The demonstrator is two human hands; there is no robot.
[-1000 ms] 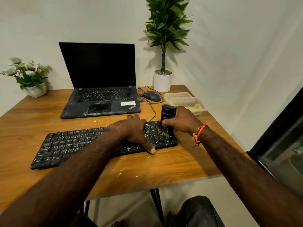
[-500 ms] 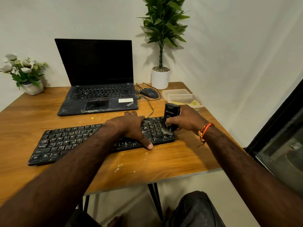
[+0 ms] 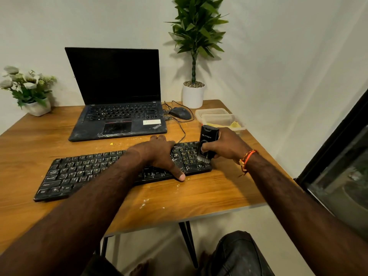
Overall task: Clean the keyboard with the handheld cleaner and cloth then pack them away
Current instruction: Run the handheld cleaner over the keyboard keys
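A dusty black keyboard [image 3: 83, 172] lies across the wooden desk [image 3: 209, 194]. My left hand [image 3: 159, 154] rests flat on its right half, thumb at the front edge and fingers reaching over the back edge. My right hand [image 3: 227, 145] grips a black handheld cleaner [image 3: 207, 138] upright, thumb on its round button, bristles down on the keys at the keyboard's right end. A yellow cloth [image 3: 236, 124] shows in a clear plastic container [image 3: 213, 114] just behind the cleaner.
An open black laptop [image 3: 117, 108] stands behind the keyboard, with a wired mouse [image 3: 180, 113] to its right. A white potted plant [image 3: 194, 92] is at the back right, a flower pot [image 3: 35, 105] at the back left. Crumbs lie near the desk's front edge.
The cleaner in my right hand has shifted slightly rightward along the keyboard's right end. My left hand stays resting on the keys.
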